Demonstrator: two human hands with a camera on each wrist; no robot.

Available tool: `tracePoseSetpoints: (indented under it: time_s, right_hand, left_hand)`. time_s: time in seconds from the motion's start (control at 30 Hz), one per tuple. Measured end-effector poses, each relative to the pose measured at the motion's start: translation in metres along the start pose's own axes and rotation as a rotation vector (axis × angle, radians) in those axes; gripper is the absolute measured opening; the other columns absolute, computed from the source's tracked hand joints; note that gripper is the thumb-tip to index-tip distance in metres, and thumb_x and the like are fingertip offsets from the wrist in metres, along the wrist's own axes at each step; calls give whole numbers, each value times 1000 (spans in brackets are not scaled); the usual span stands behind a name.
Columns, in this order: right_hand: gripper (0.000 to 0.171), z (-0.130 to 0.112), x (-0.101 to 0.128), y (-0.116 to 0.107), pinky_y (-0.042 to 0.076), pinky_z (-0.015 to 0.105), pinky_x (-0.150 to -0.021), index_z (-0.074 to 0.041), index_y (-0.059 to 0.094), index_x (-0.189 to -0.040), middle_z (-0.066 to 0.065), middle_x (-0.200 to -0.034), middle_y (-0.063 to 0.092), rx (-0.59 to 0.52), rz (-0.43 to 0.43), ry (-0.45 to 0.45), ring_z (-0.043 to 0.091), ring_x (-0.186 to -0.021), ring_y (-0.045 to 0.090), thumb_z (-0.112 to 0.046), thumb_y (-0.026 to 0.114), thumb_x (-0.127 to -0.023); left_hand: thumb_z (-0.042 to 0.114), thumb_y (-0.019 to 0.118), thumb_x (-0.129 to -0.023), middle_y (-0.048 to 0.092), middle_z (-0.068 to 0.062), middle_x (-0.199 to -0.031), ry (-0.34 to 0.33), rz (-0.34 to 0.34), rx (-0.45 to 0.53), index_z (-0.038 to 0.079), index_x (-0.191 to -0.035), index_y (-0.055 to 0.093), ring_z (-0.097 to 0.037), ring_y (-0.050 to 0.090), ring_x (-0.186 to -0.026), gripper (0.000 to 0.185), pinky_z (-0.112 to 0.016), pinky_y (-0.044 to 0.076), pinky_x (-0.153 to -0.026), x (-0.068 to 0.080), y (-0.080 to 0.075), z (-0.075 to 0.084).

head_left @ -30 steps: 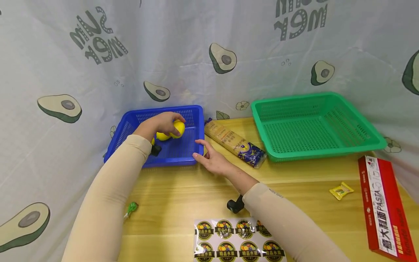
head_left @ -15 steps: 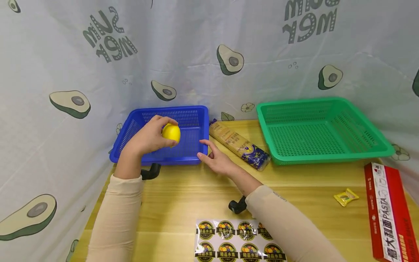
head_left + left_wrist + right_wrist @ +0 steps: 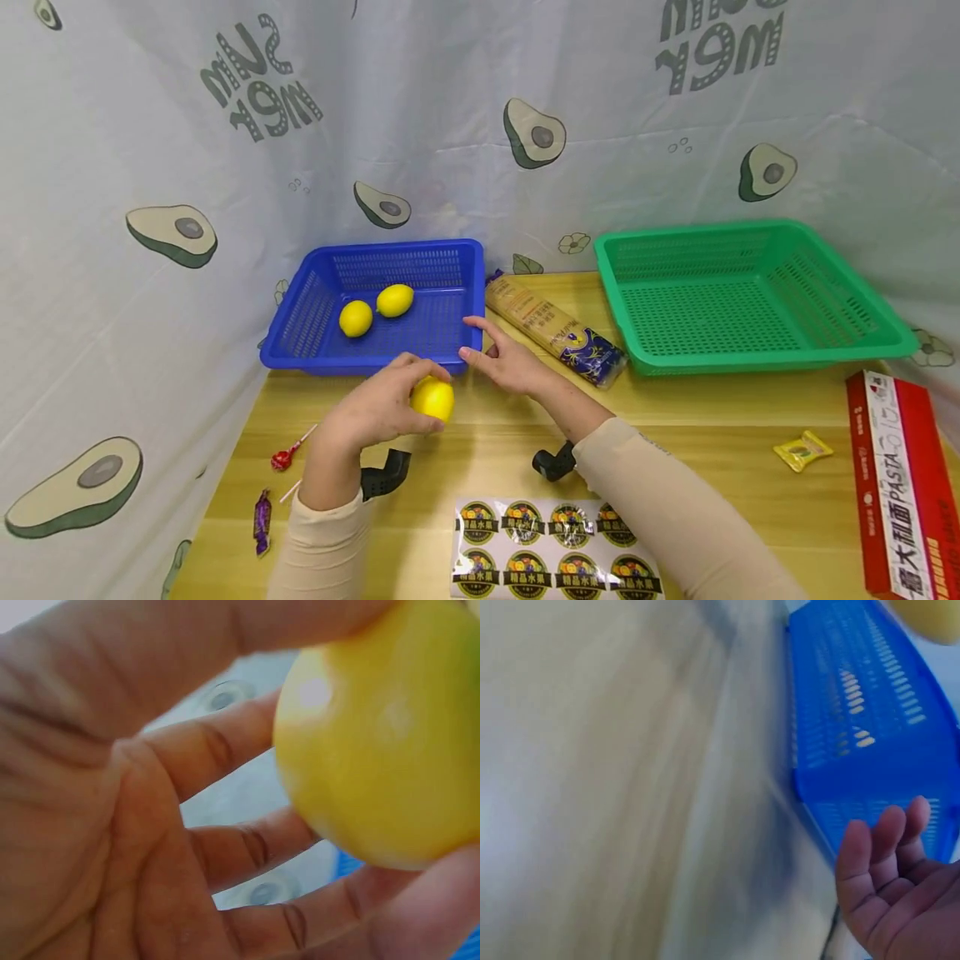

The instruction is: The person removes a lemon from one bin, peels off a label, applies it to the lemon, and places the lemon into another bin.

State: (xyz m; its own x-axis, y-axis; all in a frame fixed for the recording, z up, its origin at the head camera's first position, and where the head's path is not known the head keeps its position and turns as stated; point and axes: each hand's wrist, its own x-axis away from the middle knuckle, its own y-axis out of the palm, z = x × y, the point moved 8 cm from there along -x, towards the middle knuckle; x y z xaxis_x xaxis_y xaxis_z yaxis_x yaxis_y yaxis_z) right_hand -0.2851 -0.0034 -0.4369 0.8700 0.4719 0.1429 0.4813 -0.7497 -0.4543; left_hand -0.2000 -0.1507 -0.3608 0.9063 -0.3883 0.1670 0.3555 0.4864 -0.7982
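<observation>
Head view: left hand [image 3: 375,412] now drawn back over the wooden table [image 3: 712,417], fingers wrapped round a smooth yellow lemon [image 3: 432,397], out of the perforated blue basket [image 3: 315,354]. Right hand [image 3: 506,367] unmoved, relaxed and holding nothing, beside the basket's corner.

There were three yellow lemons: two [image 3: 356,318] [image 3: 394,300] in the blue plastic basket [image 3: 315,354] at 10 o'clock and one [image 3: 432,398] in the left hand [image 3: 375,411]. Two baskets stood on the wooden bench [image 3: 705,425], the second a green plastic one [image 3: 847,350] at 2 o'clock. Two wrapped sweets [image 3: 262,521] [image 3: 804,450], one red lollipop [image 3: 288,454], one sticker sheet [image 3: 551,546].
</observation>
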Motion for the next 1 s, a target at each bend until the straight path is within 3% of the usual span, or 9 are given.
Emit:
tracePoseSetpoints:
  time_s: [0.13, 0.3, 0.4, 0.6, 0.8, 0.9, 1.0]
  right_hand:
    - [65, -2, 6, -14, 40, 26, -54, -32, 26, -162, 4, -68, 52, -32, 1, -16, 22, -59, 52, -43, 55, -105]
    - [61, 2, 35, -41, 41, 29, -56, -32, 27, -161, 7, -74, 54, -10, 100, -12, 24, -64, 54, -45, 51, -106]
    - [60, 10, 59, -56, 41, 30, -55, -29, 29, -160, 7, -77, 54, 40, 151, 3, 24, -65, 53, -45, 50, -107]
    - [58, 33, 108, -72, 42, 28, -54, -19, 34, -159, 9, -78, 56, 83, 166, 28, 19, -63, 49, -38, 53, -107]
    - [52, 51, 155, -74, 45, 25, -58, -12, 52, -147, 5, -84, 62, 185, 110, 33, 11, -68, 51, -35, 63, -102]
    - [55, 61, 178, -62, 46, 23, -61, -10, 58, -141, -1, -85, 59, 285, 13, -12, 4, -71, 49, -39, 70, -96]
    - [63, 70, 199, -45, 44, 21, -63, -16, 61, -138, -5, -93, 55, 398, -95, -55, 0, -75, 46, -48, 78, -87]
  left_hand:
    - [22, 86, -77, 58, -9, -119, 53, -91, 53, 17, -127, 66, -20, 58, -97, 54, -36, 52, -85, -13, 35, 4]
    - [25, 86, -78, 58, -9, -124, 164, -134, 134, 17, -128, 66, -18, 56, -101, 54, -32, 51, -87, -33, 75, 17]
    - [27, 86, -80, 59, -8, -127, 200, -129, 160, 16, -129, 65, -17, 56, -103, 54, -30, 52, -87, -47, 92, 23]
    - [35, 83, -82, 58, -4, -123, 169, -54, 226, 19, -133, 63, -14, 55, -100, 57, -25, 52, -81, -70, 110, 31]
    - [42, 82, -84, 57, -3, -117, 145, 11, 222, 22, -134, 63, -13, 55, -97, 57, -23, 51, -79, -85, 124, 45]
    - [43, 81, -84, 56, -4, -116, 143, -13, 183, 23, -134, 63, -12, 54, -95, 56, -22, 50, -77, -88, 133, 48]
    - [44, 81, -85, 56, -3, -116, 140, -34, 173, 24, -136, 63, -11, 54, -95, 58, -23, 49, -77, -88, 138, 46]
